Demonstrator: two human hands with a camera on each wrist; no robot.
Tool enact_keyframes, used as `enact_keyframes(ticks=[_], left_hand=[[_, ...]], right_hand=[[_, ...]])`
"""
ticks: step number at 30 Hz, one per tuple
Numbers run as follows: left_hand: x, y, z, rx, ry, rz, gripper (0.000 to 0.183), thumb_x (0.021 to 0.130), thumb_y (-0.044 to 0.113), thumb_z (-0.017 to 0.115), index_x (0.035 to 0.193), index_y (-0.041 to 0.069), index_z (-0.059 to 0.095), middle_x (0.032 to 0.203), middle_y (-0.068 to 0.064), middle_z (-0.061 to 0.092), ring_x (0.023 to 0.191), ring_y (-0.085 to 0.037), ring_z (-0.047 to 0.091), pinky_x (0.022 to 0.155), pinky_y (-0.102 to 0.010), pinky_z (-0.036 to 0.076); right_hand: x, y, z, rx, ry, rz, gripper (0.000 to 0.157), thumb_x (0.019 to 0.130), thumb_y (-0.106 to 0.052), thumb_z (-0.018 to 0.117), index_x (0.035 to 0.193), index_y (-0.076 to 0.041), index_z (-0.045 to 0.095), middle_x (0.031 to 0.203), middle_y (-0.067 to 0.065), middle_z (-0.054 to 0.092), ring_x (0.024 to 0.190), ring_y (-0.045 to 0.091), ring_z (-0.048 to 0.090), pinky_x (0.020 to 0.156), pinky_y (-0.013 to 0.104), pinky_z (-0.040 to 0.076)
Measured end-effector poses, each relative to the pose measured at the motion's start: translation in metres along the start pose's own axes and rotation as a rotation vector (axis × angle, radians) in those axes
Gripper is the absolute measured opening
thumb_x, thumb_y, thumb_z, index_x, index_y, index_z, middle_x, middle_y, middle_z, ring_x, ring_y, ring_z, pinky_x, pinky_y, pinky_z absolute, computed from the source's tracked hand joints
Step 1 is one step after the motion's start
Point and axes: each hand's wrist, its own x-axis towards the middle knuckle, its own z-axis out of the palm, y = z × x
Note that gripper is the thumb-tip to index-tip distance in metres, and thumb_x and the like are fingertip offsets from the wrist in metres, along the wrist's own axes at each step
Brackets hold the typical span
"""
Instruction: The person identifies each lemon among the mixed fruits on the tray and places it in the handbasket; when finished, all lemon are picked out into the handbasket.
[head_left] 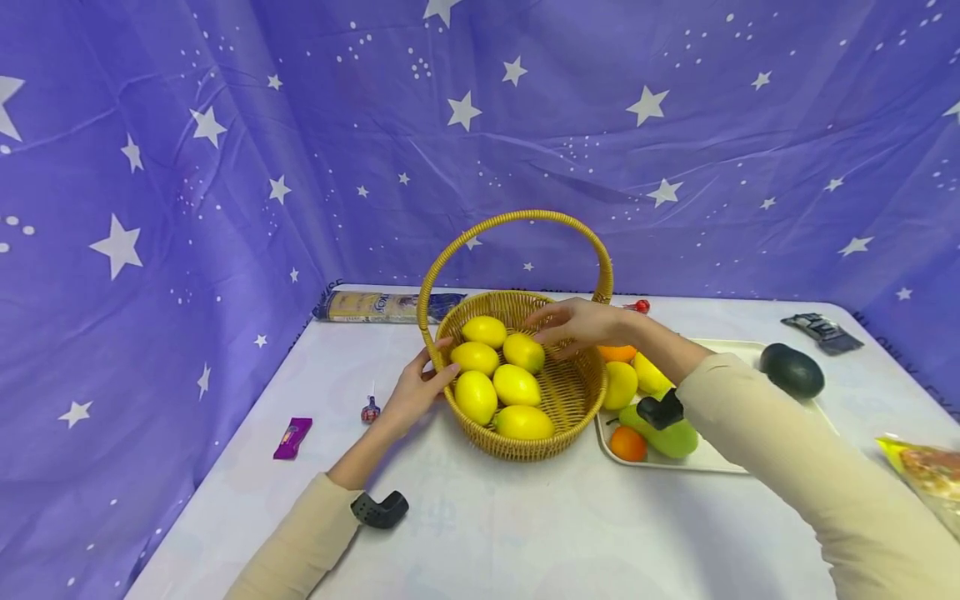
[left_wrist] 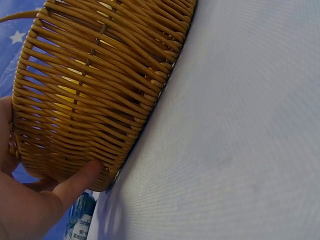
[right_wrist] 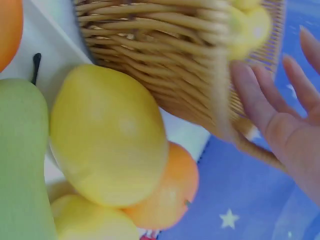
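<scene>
A round wicker basket (head_left: 567, 392) with a tall arched handle stands mid-table and holds several lemons (head_left: 517, 385). At its left rim, my left hand (head_left: 415, 385) grips the basket, thumb over the edge. In the left wrist view, its fingers (left_wrist: 77, 186) lie against the woven outer wall. Over the basket's right half reaches my right hand (head_left: 576, 323), its fingers loosely spread and holding nothing. Its fingertips are close to the rightmost lemon (head_left: 524, 353); the right wrist view (right_wrist: 295, 125) shows them just inside the rim.
Right of the basket, a cream tray (head_left: 712, 461) bears yellow fruit (right_wrist: 110, 135), oranges (head_left: 627, 444), a green fruit (head_left: 675, 439) and an avocado (head_left: 792, 371). A long packet (head_left: 375, 307) lies behind. Purple-wrapped candy (head_left: 292, 438) and a lollipop (head_left: 371, 410) lie left; a food packet (head_left: 926, 471) lies right.
</scene>
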Motion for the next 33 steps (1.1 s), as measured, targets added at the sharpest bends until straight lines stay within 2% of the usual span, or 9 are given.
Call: enact_keyframes(ticks=[3,8,12,19,26,33], left_hand=[[0.001,0.000,-0.001,-0.002,0.000,-0.001,0.055,0.101,0.013,0.054,0.151,0.004,0.031,0.144,-0.030,0.037,0.120,-0.043,0.052,0.082,-0.037,0.057],[0.002,-0.001,-0.002,-0.008,-0.010,0.001,0.056,0.101,0.013,0.053,0.151,0.004,0.030,0.146,-0.029,0.035,0.120,-0.043,0.052,0.082,-0.037,0.056],[0.002,-0.001,-0.002,-0.008,-0.010,0.002,0.056,0.101,0.013,0.053,0.151,0.004,0.030,0.146,-0.029,0.035,0.119,-0.042,0.053,0.081,-0.036,0.057],[0.002,-0.002,-0.002,0.001,-0.004,0.003,0.056,0.101,0.013,0.053,0.151,0.005,0.031,0.146,-0.028,0.036,0.119,-0.041,0.053,0.081,-0.035,0.057],[0.001,-0.001,-0.001,0.013,-0.004,0.004,0.056,0.101,0.013,0.053,0.151,0.004,0.031,0.145,-0.028,0.036,0.118,-0.040,0.054,0.081,-0.035,0.057],[0.018,-0.033,-0.004,-0.003,0.013,0.022,0.055,0.101,0.017,0.054,0.152,0.010,0.032,0.146,-0.025,0.037,0.117,-0.038,0.055,0.080,-0.036,0.057]], right_hand=[[-0.014,-0.002,-0.008,-0.033,-0.059,-0.021,0.050,0.099,-0.015,0.058,0.145,-0.003,0.041,0.148,0.023,0.034,0.132,0.042,0.038,0.103,0.050,0.041],[-0.037,0.000,-0.022,-0.126,-0.099,-0.024,0.053,0.097,-0.020,0.061,0.144,-0.005,0.042,0.142,0.021,0.043,0.131,0.039,0.040,0.102,0.046,0.043],[-0.054,0.008,-0.035,-0.091,-0.105,-0.026,0.055,0.097,-0.018,0.062,0.145,-0.002,0.040,0.143,0.023,0.043,0.132,0.037,0.040,0.103,0.048,0.042],[-0.082,0.031,-0.058,-0.025,-0.009,0.010,0.053,0.100,-0.018,0.056,0.146,0.000,0.036,0.148,0.024,0.033,0.132,0.042,0.036,0.104,0.048,0.041],[-0.104,0.062,-0.078,0.054,0.101,0.102,0.057,0.102,-0.019,0.051,0.148,0.001,0.026,0.147,0.029,0.029,0.128,0.044,0.039,0.099,0.050,0.045],[-0.111,0.088,-0.082,0.085,0.173,0.197,0.064,0.104,-0.032,0.046,0.148,0.006,0.019,0.143,0.035,0.031,0.130,0.047,0.038,0.096,0.051,0.047]])
